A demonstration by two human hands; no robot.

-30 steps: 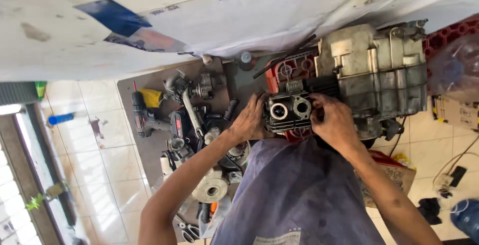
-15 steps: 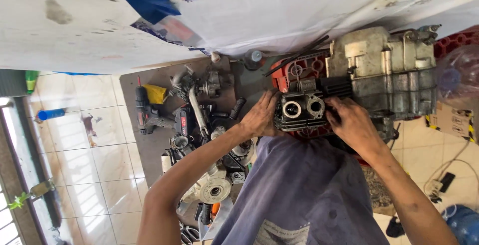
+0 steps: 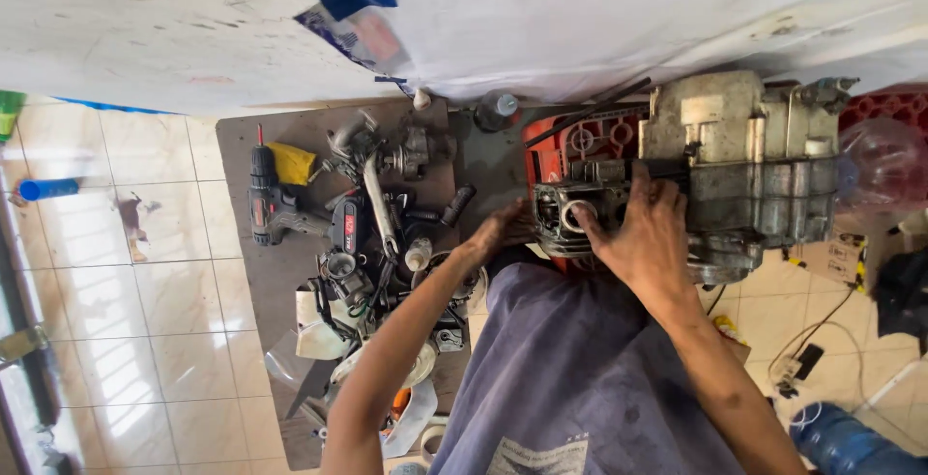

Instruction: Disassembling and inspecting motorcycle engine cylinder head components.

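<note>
Far to your left a blue bottle [image 3: 46, 188] lies on the tiled floor [image 3: 145, 320], well apart from the work. On the brown board [image 3: 242, 272] sit a cordless drill [image 3: 266, 206], a yellow rag [image 3: 290, 163] just beside it, and a heap of metal parts and tools [image 3: 382, 233].

Your left hand [image 3: 498, 231] has slipped off the face of the cylinder block. Half a second ago it was spread against the left side of the two round holes; now it is lower and partly behind the block's left edge, fingers curled. You cannot tell whether it grips the block or only touches it.

The dark cylinder block [image 3: 570, 216] is still at the left end of the engine case [image 3: 749, 171], on the red crate [image 3: 580, 142]. It looks turned compared with before: then both holes faced you side by side, now one hole shows plainly and the other is mostly hidden.

Your right hand [image 3: 643, 238] has moved from the right of the block to lie over it and the front of the case, fingers spread wide, palm down, pressing flat rather than closed around anything. The block seems to be shifting on its seat under your hands, so the job looks mid-way, not settled.

At far right, a clear plastic bag [image 3: 884, 166] rests next to the case.
</note>
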